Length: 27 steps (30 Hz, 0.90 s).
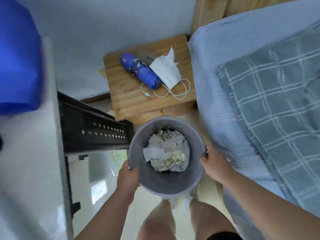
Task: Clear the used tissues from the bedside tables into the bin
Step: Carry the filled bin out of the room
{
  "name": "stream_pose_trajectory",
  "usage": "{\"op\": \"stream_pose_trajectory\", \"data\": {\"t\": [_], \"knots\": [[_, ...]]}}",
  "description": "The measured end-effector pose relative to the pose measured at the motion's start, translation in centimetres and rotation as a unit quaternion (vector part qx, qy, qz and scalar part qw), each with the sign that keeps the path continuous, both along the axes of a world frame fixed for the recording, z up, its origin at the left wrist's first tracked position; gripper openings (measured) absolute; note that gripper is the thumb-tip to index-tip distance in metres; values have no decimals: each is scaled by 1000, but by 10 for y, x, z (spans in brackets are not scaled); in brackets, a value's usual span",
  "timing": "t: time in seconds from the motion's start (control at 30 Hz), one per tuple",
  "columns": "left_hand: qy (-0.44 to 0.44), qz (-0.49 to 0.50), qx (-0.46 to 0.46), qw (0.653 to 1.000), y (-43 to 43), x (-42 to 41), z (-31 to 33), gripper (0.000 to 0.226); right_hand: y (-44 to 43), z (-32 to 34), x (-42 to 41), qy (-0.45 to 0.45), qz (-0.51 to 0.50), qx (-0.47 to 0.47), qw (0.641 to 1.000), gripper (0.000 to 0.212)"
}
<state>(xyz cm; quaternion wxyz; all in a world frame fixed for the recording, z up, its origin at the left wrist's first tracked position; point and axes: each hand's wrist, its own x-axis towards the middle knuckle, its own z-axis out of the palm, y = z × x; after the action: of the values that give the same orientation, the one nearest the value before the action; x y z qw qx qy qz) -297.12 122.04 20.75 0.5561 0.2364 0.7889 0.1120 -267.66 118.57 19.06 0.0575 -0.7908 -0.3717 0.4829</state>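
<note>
Ideally, with both hands, left and right, gripping the bin rim, set it below the tissue at twelve o'clock.

We are in a home bedroom: a bed with a blue sheet and a checked blanket stands against a wooden headboard, a small wooden bedside bench just beside it carrying a charging cable.

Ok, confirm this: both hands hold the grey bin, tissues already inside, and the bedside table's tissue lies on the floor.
Wrong on one point: the head view shows the tissue on the bedside table, beside the blue bottle. The left hand and right hand do hold the bin.
</note>
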Motion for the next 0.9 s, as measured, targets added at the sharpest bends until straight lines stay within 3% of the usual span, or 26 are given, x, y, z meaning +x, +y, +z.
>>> {"op": "stream_pose_trajectory", "data": {"t": [0.07, 0.13, 0.3, 0.43, 0.53, 0.7, 0.9], "knots": [[-8, -1, 11, 1000, -7, 1, 54, 27, -3, 53, 3, 15, -4, 7, 1000, 4], [-31, 0, 15, 999, -10, 4, 105, 25, -9, 101, 10, 17, -22, 15, 999, 15], [-111, -17, 16, 994, -10, 11, 229, 31, -15, 210, 28, 3, -52, 44, 998, 13], [-129, -27, 54, 990, -7, 9, 296, 42, -16, 289, 32, 47, -78, 110, 990, 18], [-148, -40, 69, 986, -5, 1, 323, 45, -35, 327, 22, 97, -61, 109, 987, 28], [-202, -115, 73, 970, -2, -8, 333, 53, -77, 342, -7, 122, -180, 122, 968, 25], [-231, -282, 42, 930, 13, -8, 339, 65, -153, 352, -42, 104, -321, 139, 931, 21]]}}
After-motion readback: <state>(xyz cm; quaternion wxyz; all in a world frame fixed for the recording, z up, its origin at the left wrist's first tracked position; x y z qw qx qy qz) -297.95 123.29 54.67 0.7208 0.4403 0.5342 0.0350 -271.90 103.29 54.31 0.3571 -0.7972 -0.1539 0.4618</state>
